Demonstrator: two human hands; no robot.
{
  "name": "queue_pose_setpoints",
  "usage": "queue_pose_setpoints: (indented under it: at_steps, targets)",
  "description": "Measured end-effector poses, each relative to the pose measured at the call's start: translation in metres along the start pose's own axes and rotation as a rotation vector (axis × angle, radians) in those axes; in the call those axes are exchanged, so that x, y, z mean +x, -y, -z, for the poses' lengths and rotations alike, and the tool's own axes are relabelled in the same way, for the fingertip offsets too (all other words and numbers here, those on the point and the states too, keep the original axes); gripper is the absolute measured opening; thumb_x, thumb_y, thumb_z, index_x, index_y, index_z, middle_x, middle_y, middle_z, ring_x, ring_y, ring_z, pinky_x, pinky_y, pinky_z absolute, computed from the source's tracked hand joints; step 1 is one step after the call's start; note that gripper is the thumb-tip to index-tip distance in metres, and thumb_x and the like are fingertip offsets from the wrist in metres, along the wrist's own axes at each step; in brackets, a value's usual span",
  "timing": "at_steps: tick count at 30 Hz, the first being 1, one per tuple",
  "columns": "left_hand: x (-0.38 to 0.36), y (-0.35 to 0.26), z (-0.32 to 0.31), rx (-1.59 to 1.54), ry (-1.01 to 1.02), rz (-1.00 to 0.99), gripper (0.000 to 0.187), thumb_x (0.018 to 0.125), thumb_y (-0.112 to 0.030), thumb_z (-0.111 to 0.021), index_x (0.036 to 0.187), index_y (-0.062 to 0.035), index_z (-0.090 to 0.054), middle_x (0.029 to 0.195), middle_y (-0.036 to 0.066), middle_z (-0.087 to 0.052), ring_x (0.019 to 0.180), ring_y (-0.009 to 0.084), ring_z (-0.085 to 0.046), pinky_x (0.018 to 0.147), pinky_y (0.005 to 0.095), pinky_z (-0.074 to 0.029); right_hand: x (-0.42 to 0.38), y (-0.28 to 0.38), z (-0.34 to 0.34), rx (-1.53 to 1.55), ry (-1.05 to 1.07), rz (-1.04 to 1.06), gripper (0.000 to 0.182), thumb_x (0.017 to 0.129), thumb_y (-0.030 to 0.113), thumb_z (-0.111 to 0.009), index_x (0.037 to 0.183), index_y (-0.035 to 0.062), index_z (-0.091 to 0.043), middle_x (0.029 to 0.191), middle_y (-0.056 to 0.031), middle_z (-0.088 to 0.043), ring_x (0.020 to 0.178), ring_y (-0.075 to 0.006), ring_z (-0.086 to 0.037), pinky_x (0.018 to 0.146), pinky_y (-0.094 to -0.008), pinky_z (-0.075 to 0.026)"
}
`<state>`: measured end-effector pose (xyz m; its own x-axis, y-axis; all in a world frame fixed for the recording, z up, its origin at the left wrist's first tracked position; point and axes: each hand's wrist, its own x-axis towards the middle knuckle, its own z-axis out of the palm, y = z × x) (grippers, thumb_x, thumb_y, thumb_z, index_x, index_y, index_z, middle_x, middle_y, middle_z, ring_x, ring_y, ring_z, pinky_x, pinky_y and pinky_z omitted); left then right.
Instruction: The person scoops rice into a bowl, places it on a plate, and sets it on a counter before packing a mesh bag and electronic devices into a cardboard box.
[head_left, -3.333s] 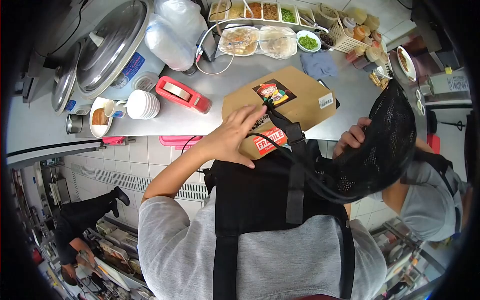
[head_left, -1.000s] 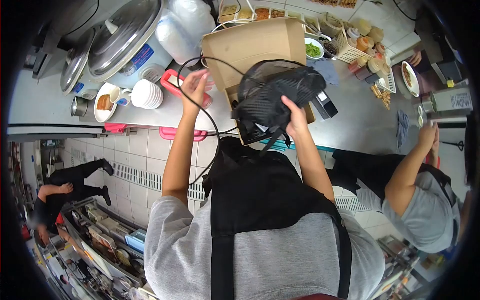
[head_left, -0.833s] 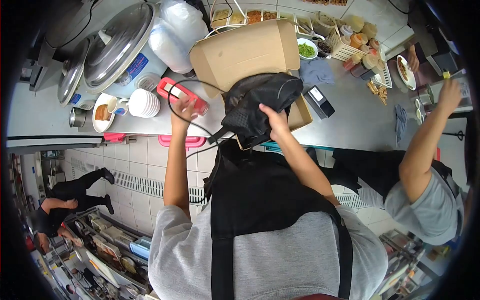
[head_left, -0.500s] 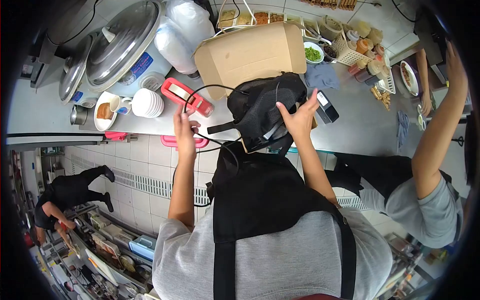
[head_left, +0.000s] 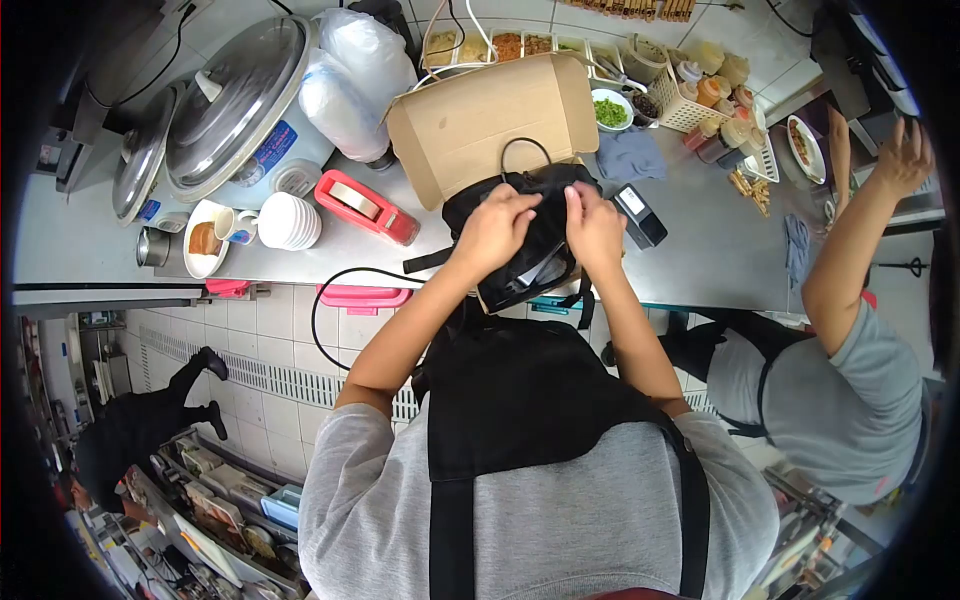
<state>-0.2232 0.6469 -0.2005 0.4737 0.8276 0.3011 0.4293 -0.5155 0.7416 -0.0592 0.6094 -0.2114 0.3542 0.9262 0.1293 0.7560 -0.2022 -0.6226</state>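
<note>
A black mesh bag (head_left: pixel 548 240) lies in an open cardboard box (head_left: pixel 480 112) on the steel counter before me. My left hand (head_left: pixel 497 228) is closed on the bag's upper edge, fingers curled over it. Opposite it, my right hand (head_left: pixel 597 230) pinches the bag's right side between thumb and fingers. A black cable (head_left: pixel 325 297) comes from the bag, hangs in a loop past the counter edge and passes under my left forearm. Another loop of cable stands up behind the bag. Just right of the box lies a small black device with a white label (head_left: pixel 640 216).
Left of the box are a red tape dispenser (head_left: pixel 366 208), stacked white bowls (head_left: pixel 290 220) and large lidded pots (head_left: pixel 240 110). Behind right stand a bowl of chopped greens (head_left: pixel 611 110), a blue cloth (head_left: pixel 630 155) and a sauce-bottle basket (head_left: pixel 690 105). A co-worker (head_left: pixel 830 380) stands at the right.
My left hand has moved right from the cable onto the bag. My right hand has closed from a spread pose onto the bag's side. The cable now loops lower left.
</note>
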Motion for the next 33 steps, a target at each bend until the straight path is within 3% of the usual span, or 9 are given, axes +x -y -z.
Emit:
queue_pose_setpoints:
  at_steps: [3,7,13,16,19,23,25,29,33]
  targets:
    - [-0.008,-0.015,-0.006,0.003,0.096,-0.087,0.022,0.077,-0.007,-0.063,0.098,-0.0059,-0.067,0.083,0.015,-0.057,0.074,0.0314,-0.059,0.069,0.0370,-0.047,0.015,-0.002,-0.013,0.468,0.129,-0.160,0.056,0.086,0.034,-0.057,0.127,-0.0015,-0.042,0.079,-0.0170,-0.066,0.071,-0.0356,-0.063,0.067,-0.0404,-0.050]
    - [-0.027,-0.041,0.028,0.230,-0.009,-0.214,0.028,0.072,-0.012,-0.070,0.100,-0.0109,-0.067,0.103,0.010,-0.057,0.099,0.0315,-0.052,0.085,0.0410,-0.042,0.031,-0.012,-0.010,0.011,-0.059,0.098,0.040,0.088,0.020,-0.049,0.126,0.0073,-0.049,0.081,-0.0243,-0.063,0.074,-0.0397,-0.062,0.067,-0.0468,-0.049]
    - [-0.124,-0.070,0.153,0.617,-0.278,0.317,0.080,0.066,-0.020,-0.078,0.136,-0.0116,-0.039,0.127,0.022,-0.041,0.114,0.0414,-0.042,0.096,0.0473,-0.034,0.031,-0.061,-0.004,-0.266,-0.159,0.148,0.041,0.086,0.017,-0.051,0.127,0.0187,-0.052,0.075,-0.0174,-0.064,0.064,-0.0338,-0.062,0.059,-0.0444,-0.050]
    - [-0.180,-0.066,0.159,0.288,-0.128,0.534,0.088,0.067,-0.018,-0.078,0.140,-0.0089,-0.030,0.130,0.026,-0.035,0.109,0.0421,-0.047,0.089,0.0438,-0.041,0.023,-0.079,-0.013,-0.371,-0.144,0.141,0.045,0.083,0.015,-0.053,0.128,0.0163,-0.052,0.071,-0.0132,-0.063,0.061,-0.0292,-0.063,0.056,-0.0414,-0.051]
    - [-0.190,-0.084,0.127,-0.452,-0.097,0.734,0.078,0.071,-0.014,-0.074,0.138,-0.0079,-0.034,0.114,0.021,-0.051,0.097,0.0346,-0.057,0.082,0.0365,-0.046,0.016,-0.086,-0.023,-0.468,-0.129,0.133,0.048,0.080,0.012,-0.054,0.128,0.0109,-0.051,0.073,-0.0119,-0.062,0.063,-0.0279,-0.063,0.057,-0.0402,-0.051]
    - [-0.152,-0.079,0.110,-0.230,0.038,0.594,0.058,0.074,-0.008,-0.070,0.128,-0.0060,-0.048,0.090,0.013,-0.063,0.085,0.0252,-0.063,0.072,0.0289,-0.048,0.018,-0.102,-0.030,-0.500,-0.151,0.216,0.048,0.080,0.011,-0.053,0.127,0.0058,-0.051,0.085,-0.0141,-0.061,0.074,-0.0299,-0.062,0.061,-0.0401,-0.052]
    - [-0.121,-0.065,0.118,0.057,0.347,-0.033,0.036,0.075,0.000,-0.066,0.111,-0.0045,-0.060,0.078,0.008,-0.066,0.073,0.0209,-0.063,0.063,0.0247,-0.047,0.025,-0.103,-0.022,-0.435,-0.059,0.146,0.044,0.081,0.011,-0.052,0.125,0.0050,-0.053,0.090,-0.0152,-0.059,0.083,-0.0305,-0.061,0.067,-0.0405,-0.052]
    - [-0.078,-0.035,0.128,-0.515,0.665,0.090,0.027,0.072,-0.008,-0.074,0.097,-0.0024,-0.064,0.074,0.003,-0.064,0.063,0.0104,-0.052,0.060,0.0263,-0.043,0.039,-0.105,-0.013,-0.353,0.037,0.148,0.039,0.082,0.012,-0.050,0.120,0.0032,-0.056,0.096,-0.0159,-0.058,0.089,-0.0323,-0.059,0.076,-0.0428,-0.050]
    - [-0.025,0.009,0.097,-0.466,0.344,0.103,0.025,0.073,-0.014,-0.075,0.094,-0.0022,-0.068,0.075,0.005,-0.064,0.066,0.0091,-0.043,0.067,0.0256,-0.042,0.041,-0.118,-0.027,-0.205,0.020,0.218,0.044,0.081,0.015,-0.050,0.121,-0.0028,-0.052,0.099,-0.0208,-0.056,0.089,-0.0356,-0.057,0.079,-0.0415,-0.048]
